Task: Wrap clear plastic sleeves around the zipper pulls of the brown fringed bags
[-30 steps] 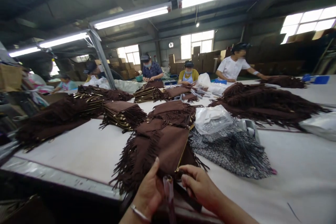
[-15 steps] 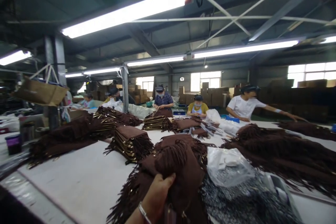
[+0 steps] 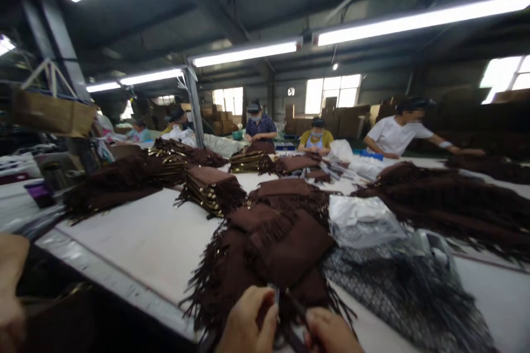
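Dark brown fringed fabric pieces [image 3: 285, 248] lie in an overlapping heap on the table before me. At the heap's near edge, my left hand [image 3: 250, 322] is closed in a pinch, with a small silvery strip [image 3: 276, 293] showing at its fingertips. My right hand [image 3: 331, 331], just to the right, is closed around a thin dark strip [image 3: 296, 303] that points toward the left hand. What kind of things these strips are, I cannot tell. The lower parts of both hands run out of the picture.
Brown stacks with gold-coloured rings [image 3: 211, 187] stand beyond the heap. A clear plastic bag [image 3: 360, 220] and dark speckled material [image 3: 397, 292] lie to the right. Another person's arm [image 3: 10, 287] is at the left edge. Several people sit across the white table [image 3: 144, 231].
My left hand has let go of the bunched brown fringe and moved down to the near edge. My right hand has come into view. The view has tilted down; another person's arm appears at left.
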### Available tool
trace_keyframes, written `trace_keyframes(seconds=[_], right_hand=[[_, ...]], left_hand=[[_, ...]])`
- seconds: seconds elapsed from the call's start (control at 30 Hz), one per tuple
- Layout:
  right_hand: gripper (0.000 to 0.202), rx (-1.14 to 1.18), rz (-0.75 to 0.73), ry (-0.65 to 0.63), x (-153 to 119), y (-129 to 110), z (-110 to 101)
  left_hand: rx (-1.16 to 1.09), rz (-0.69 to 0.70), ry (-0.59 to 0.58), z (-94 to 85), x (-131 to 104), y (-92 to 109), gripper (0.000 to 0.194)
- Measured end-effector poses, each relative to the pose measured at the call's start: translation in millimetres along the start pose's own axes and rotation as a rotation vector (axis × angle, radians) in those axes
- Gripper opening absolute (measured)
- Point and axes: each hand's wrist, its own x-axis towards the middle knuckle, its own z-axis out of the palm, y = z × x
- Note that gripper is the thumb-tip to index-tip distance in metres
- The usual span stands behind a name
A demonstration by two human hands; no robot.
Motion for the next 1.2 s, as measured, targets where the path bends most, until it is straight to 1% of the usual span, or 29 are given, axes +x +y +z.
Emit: trace_keyframes(seconds=[0.03, 0.07, 0.1, 0.13, 0.17, 0.23, 0.27, 0.33, 0.37, 0.47, 0.53, 0.57, 0.67, 0.73, 0.8, 0.87, 0.93, 1.03, 1.1, 1.17, 1.2], right_hand=[[0.036, 0.065, 0.028, -0.002, -4.6, 5.0, 0.9], [0.037, 0.11, 0.032, -0.018, -9.2, 7.9, 1.4], [0.037, 0.136, 0.045, -0.018, -13.3, 8.4, 1.5], [0.037, 0.152, 0.049, -0.001, -16.5, 7.1, 1.3], [0.037, 0.142, 0.05, 0.01, -18.9, 4.5, 1.0], [0.035, 0.098, 0.033, 0.051, -22.6, -2.0, 1.3], [0.034, 0.068, 0.016, 0.063, -24.0, -4.8, 2.1], [0.036, 0.013, -0.021, 0.063, -26.5, -7.9, 4.0], [0.037, -0.014, -0.032, 0.054, -27.5, -8.4, 4.7], [0.035, -0.126, -0.031, 0.041, -29.1, -8.2, 3.5], [0.032, -0.259, -0.057, 0.056, -29.5, -9.2, 0.2], [0.031, -0.355, -0.101, 0.068, -29.7, -10.2, -1.7], [0.031, -0.72, -0.307, 0.116, -31.7, -14.2, -4.9], [0.029, -0.894, -0.381, 0.124, -34.0, -16.5, -4.6], [0.029, -0.937, -0.384, 0.081, -36.3, -18.4, -3.1], [0.029, -0.923, -0.37, 0.061, -37.1, -19.5, -1.2], [0.026, -0.939, -0.346, 0.091, -35.9, -18.6, 1.0], [0.022, -1.041, -0.307, 0.144, -30.6, -12.9, 4.9], [0.023, -1.098, -0.281, 0.142, -26.8, -9.8, 5.6], [0.023, -1.127, -0.271, 0.073, -23.5, -12.7, 0.8], [0.024, -1.138, -0.286, 0.031, -21.4, -17.7, -5.1]], left_hand=[[-0.158, -0.142, -0.169, 12.1, -7.9, 9.4, 0.03], [-0.323, -0.305, -0.273, 25.2, -12.6, 16.1, 0.032], [-0.468, -0.433, -0.306, 38.4, -14.9, 19.5, 0.033], [-0.597, -0.536, -0.299, 51.0, -15.3, 19.8, 0.033], [-0.717, -0.619, -0.261, 62.0, -14.2, 17.6, 0.032], [-0.897, -0.737, -0.144, 78.8, -8.5, 9.0, 0.033], [-0.971, -0.774, -0.096, 84.5, -4.4, 4.2, 0.033], [-1.089, -0.798, -0.038, 92.0, 4.5, -3.6, 0.033], [-1.138, -0.784, -0.034, 94.3, 8.4, -6.2, 0.032], [-1.249, -0.73, -0.065, 97.3, 14.9, -9.7, 0.03], [-1.297, -0.74, -0.077, 96.4, 16.0, -10.4, 0.027], [-1.325, -0.756, -0.076, 95.2, 16.1, -10.8, 0.025], [-1.401, -0.801, -0.076, 90.4, 16.2, -13.9, 0.021], [-1.414, -0.798, -0.088, 88.0, 16.4, -18.1, 0.023], [-1.402, -0.776, -0.104, 87.8, 16.6, -23.1, 0.028], [-1.386, -0.751, -0.119, 90.4, 16.7, -27.7, 0.035], [-1.351, -0.735, -0.11, 94.8, 16.8, -30.9, 0.041], [-1.289, -0.747, -0.096, 102.0, 17.6, -35.3, 0.047], [-1.269, -0.769, -0.118, 105.4, 19.1, -39.9, 0.051], [-1.255, -0.783, -0.158, 107.3, 21.6, -46.1, 0.052], [-1.249, -0.788, -0.181, 107.7, 23.0, -49.3, 0.053]])
